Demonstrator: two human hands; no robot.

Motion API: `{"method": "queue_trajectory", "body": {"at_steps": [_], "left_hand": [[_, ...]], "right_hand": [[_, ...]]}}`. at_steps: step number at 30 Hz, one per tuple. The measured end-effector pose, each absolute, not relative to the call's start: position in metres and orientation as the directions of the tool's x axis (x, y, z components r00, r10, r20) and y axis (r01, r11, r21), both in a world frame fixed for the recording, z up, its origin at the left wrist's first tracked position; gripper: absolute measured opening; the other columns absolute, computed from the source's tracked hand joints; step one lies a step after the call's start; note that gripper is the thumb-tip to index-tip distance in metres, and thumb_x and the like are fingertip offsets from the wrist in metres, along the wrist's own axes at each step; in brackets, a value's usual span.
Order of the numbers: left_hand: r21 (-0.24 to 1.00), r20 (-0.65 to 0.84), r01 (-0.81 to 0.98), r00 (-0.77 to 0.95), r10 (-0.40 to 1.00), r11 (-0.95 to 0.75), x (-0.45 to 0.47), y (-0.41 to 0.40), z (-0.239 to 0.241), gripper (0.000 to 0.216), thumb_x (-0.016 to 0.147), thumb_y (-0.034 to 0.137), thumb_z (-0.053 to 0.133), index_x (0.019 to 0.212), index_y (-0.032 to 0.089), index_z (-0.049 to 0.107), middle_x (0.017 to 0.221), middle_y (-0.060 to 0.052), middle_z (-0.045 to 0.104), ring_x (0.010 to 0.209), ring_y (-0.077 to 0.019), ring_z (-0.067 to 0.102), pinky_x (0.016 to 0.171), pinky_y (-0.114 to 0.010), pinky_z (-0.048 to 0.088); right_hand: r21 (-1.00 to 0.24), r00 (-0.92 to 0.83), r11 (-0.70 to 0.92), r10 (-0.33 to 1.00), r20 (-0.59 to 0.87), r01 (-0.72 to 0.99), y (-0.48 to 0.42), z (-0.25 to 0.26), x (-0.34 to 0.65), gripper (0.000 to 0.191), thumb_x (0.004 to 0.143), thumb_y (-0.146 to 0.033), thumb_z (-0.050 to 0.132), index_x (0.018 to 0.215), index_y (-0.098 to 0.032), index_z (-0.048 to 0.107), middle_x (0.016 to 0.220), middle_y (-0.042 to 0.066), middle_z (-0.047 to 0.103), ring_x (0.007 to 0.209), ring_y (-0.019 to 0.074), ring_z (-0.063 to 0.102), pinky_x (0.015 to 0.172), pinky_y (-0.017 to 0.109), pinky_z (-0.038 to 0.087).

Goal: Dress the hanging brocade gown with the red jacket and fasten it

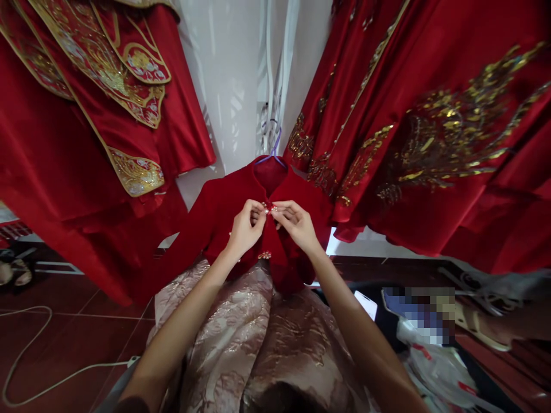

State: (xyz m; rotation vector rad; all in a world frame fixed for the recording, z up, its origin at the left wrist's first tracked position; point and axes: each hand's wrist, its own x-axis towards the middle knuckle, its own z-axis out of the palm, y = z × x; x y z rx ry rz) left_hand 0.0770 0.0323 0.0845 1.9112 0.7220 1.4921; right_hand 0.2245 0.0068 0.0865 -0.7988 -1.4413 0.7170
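A dark red velvet jacket [224, 215] hangs in front of me on a purple hanger [272, 150], above a pale gold brocade skirt [262, 338]. My left hand [246, 228] and my right hand [295, 223] meet at the jacket's front opening just below the collar. Both pinch the cloth edges around a small pearl-like button [266, 210]. A second ornamental button [264, 255] sits lower on the front, between my wrists.
Red gowns with gold embroidery hang at the left [99, 97] and right [430, 126], close on both sides. A white cable [30, 355] loops over the red tiled floor at left. Shoes [12, 272] lie at far left; bags and clutter [430, 344] lie at lower right.
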Motion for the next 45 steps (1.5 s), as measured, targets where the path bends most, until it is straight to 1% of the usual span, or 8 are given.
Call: {"method": "queue_trajectory", "body": {"at_steps": [4,10,15,30,35,39,42,45], "left_hand": [[0.575,0.675,0.302,0.349,0.65,-0.76,0.066,0.024,0.097,0.002,0.083,0.02,0.048,0.082,0.019,0.047,0.075,0.002,0.057,0.065,-0.0093,0.054,0.064,-0.021,0.043],[0.32,0.648,0.476,0.52,0.556,-0.819,0.057,0.012,0.114,0.003,0.083,0.02,0.048,0.081,0.018,0.05,0.077,-0.001,0.057,0.066,-0.012,0.053,0.062,-0.024,0.04],[0.263,0.629,0.511,0.552,0.547,-0.818,0.058,0.013,0.12,0.018,0.089,0.031,0.043,0.079,0.017,0.05,0.077,-0.003,0.059,0.068,-0.0141,0.055,0.064,-0.026,0.042],[0.13,0.601,0.542,0.623,0.501,-0.83,0.059,0.016,0.125,0.015,0.086,0.021,0.04,0.087,0.016,0.054,0.079,-0.005,0.059,0.068,-0.016,0.055,0.065,-0.028,0.043],[0.167,0.605,0.496,0.63,0.486,-0.852,0.062,0.02,0.122,0.016,0.087,0.021,0.04,0.086,0.017,0.055,0.08,-0.005,0.059,0.071,-0.0153,0.056,0.067,-0.027,0.043],[0.261,0.598,0.461,0.612,0.517,-0.848,0.065,0.023,0.114,0.016,0.088,0.022,0.04,0.088,0.018,0.055,0.083,-0.004,0.058,0.072,-0.0147,0.055,0.07,-0.027,0.045],[0.425,0.627,0.402,0.516,0.584,-0.811,0.068,0.022,0.1,0.017,0.09,0.023,0.037,0.093,0.018,0.053,0.089,-0.005,0.059,0.079,-0.0146,0.056,0.077,-0.029,0.046],[0.677,0.586,0.214,0.422,0.692,-0.704,0.072,0.021,0.081,0.022,0.092,0.026,0.035,0.101,0.019,0.053,0.099,-0.005,0.06,0.088,-0.0136,0.058,0.082,-0.029,0.048]], "right_hand": [[-0.798,0.028,0.583,0.804,0.594,0.154,0.005,0.09,0.224,0.03,0.074,-0.037,0.069,0.097,-0.02,0.065,0.087,0.004,0.066,0.076,0.0146,0.062,0.059,0.024,0.052],[-0.739,0.064,0.6,0.762,0.645,0.306,-0.006,0.095,0.221,0.03,0.08,-0.036,0.062,0.106,-0.021,0.066,0.095,0.005,0.068,0.081,0.0156,0.064,0.067,0.028,0.055],[-0.73,0.049,0.606,0.758,0.65,0.316,-0.012,0.095,0.222,0.033,0.082,-0.037,0.058,0.112,-0.026,0.066,0.102,0.004,0.064,0.08,0.0145,0.064,0.068,0.03,0.058],[-0.743,-0.001,0.597,0.78,0.626,0.303,-0.005,0.101,0.229,0.039,0.074,-0.037,0.068,0.111,-0.024,0.067,0.093,0.004,0.064,0.082,0.0157,0.064,0.074,0.032,0.058],[-0.751,-0.01,0.59,0.788,0.615,0.298,0.0,0.097,0.231,0.037,0.073,-0.034,0.067,0.109,-0.023,0.067,0.095,0.004,0.064,0.079,0.0144,0.062,0.072,0.03,0.057],[-0.765,-0.016,0.578,0.801,0.599,0.285,0.005,0.092,0.23,0.034,0.076,-0.031,0.064,0.109,-0.022,0.065,0.096,0.004,0.063,0.08,0.0139,0.06,0.072,0.029,0.055],[-0.774,-0.041,0.576,0.808,0.588,0.265,-0.002,0.083,0.224,0.047,0.078,-0.029,0.06,0.123,-0.024,0.052,0.107,0.005,0.058,0.082,0.0129,0.059,0.072,0.028,0.054],[-0.772,-0.064,0.56,0.82,0.569,0.3,-0.013,0.064,0.222,0.079,0.071,-0.026,0.067,0.14,-0.028,0.026,0.12,0.008,0.05,0.08,0.0123,0.059,0.072,0.029,0.053]]}}
